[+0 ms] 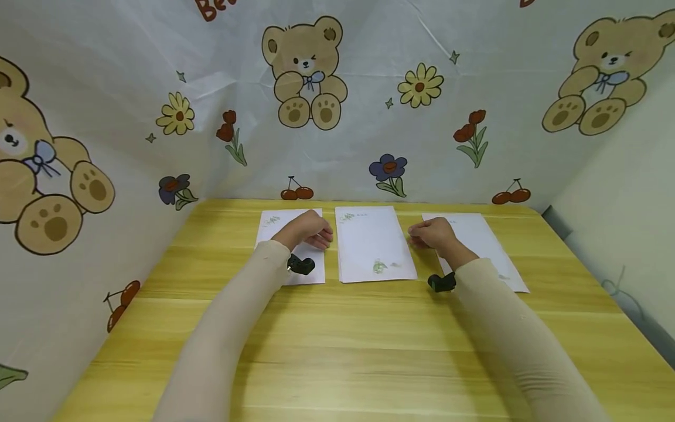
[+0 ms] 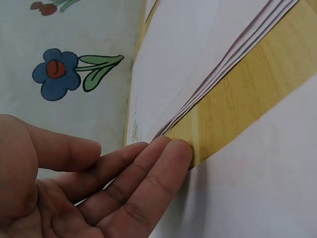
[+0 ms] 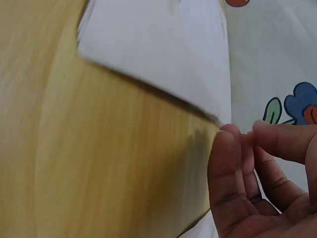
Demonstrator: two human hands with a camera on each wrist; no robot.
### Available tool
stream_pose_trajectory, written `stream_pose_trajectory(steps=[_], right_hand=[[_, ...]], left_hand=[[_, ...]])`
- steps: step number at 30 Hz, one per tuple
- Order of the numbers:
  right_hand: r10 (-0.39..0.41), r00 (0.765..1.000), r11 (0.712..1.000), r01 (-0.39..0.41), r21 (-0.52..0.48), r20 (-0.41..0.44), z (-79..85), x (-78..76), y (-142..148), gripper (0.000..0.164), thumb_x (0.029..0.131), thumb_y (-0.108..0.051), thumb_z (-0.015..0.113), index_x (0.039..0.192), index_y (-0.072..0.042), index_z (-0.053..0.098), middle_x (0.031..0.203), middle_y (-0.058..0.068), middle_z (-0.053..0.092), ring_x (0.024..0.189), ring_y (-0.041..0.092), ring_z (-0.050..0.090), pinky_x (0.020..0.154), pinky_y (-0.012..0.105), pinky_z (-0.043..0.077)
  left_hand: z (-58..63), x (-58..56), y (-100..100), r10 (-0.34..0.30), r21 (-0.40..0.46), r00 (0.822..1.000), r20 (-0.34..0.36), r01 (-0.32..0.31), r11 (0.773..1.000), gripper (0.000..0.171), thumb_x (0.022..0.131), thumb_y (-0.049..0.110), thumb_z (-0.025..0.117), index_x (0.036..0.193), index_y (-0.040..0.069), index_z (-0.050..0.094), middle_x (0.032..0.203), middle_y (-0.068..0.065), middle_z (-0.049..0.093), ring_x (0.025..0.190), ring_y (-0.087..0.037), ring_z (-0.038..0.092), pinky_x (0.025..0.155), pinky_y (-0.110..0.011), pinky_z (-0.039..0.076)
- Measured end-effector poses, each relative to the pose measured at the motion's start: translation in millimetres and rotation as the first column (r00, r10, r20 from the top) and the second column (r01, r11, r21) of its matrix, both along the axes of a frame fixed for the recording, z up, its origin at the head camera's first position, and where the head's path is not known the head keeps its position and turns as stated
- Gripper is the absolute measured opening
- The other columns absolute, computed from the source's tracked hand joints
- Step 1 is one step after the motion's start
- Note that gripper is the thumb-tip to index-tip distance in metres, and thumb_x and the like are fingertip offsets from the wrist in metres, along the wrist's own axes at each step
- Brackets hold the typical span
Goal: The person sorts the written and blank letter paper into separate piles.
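A stack of white paper sheets (image 1: pixel 374 243) with pale green plant prints lies in the middle of the table, its layered edge showing in the left wrist view. To its left lies a white sheet of paper (image 1: pixel 319 271), partly covered by my left hand (image 1: pixel 312 230). That hand's fingers are nearly straight, with fingertips (image 2: pixel 179 151) at the middle stack's left edge; whether they touch it is unclear. My right hand (image 1: pixel 433 233) hovers by the inner edge of the right paper (image 1: pixel 487 246). Its fingers (image 3: pixel 223 168) are loosely bent near the middle stack's corner, holding nothing visible.
The papers lie toward the back of a yellow wood-grain table (image 1: pixel 358 346). Behind and to the left hangs a white cloth (image 1: pixel 358 53) printed with bears, flowers and cherries. A pale wall (image 1: pixel 627 217) stands at the right. Small black cameras (image 1: pixel 302 265) are on both wrists.
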State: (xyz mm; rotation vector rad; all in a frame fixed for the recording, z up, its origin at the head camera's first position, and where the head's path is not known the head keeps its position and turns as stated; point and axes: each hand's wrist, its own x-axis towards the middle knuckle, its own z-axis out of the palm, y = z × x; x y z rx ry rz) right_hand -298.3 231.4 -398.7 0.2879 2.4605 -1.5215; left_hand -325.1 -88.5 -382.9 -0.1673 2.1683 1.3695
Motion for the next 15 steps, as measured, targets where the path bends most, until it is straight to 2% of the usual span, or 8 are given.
stream_pose_trajectory(steps=[5,10,15], right_hand=[[0.023,1.0,0.999,-0.023,-0.035,0.018,-5.4,-0.4,5.7,0.036,0.097,-0.017,0.062,0.123,0.009,0.062,0.085,0.003,0.073,0.074,0.011,0.072,0.077,0.028,0.063],[0.018,1.0,0.999,-0.017,-0.035,0.019,-8.2,-2.3,2.3,0.037,0.097,-0.017,0.063,0.123,0.008,0.062,0.089,0.003,0.073,0.072,0.008,0.071,0.074,0.026,0.063],[0.022,1.0,0.999,-0.021,-0.025,0.011,-9.9,-3.6,-2.7,0.036,0.097,-0.018,0.062,0.123,0.007,0.063,0.097,0.009,0.073,0.073,0.009,0.071,0.076,0.029,0.063]], left_hand=[[-0.6,0.4,3.2,-0.003,0.011,1.0,0.008,0.003,1.0,0.027,0.1,0.013,0.051,0.115,-0.005,0.064,0.106,-0.017,0.07,0.075,-0.021,0.072,0.068,-0.031,0.063],[-0.9,0.9,3.3,-0.005,0.037,1.0,0.004,0.005,0.999,0.028,0.1,0.015,0.052,0.114,-0.005,0.065,0.104,-0.017,0.071,0.076,-0.022,0.073,0.071,-0.033,0.064],[-1.5,1.4,4.5,-0.007,0.055,1.0,0.016,0.007,0.998,0.028,0.099,0.016,0.054,0.111,-0.005,0.066,0.1,-0.016,0.071,0.072,-0.02,0.072,0.07,-0.033,0.064]])
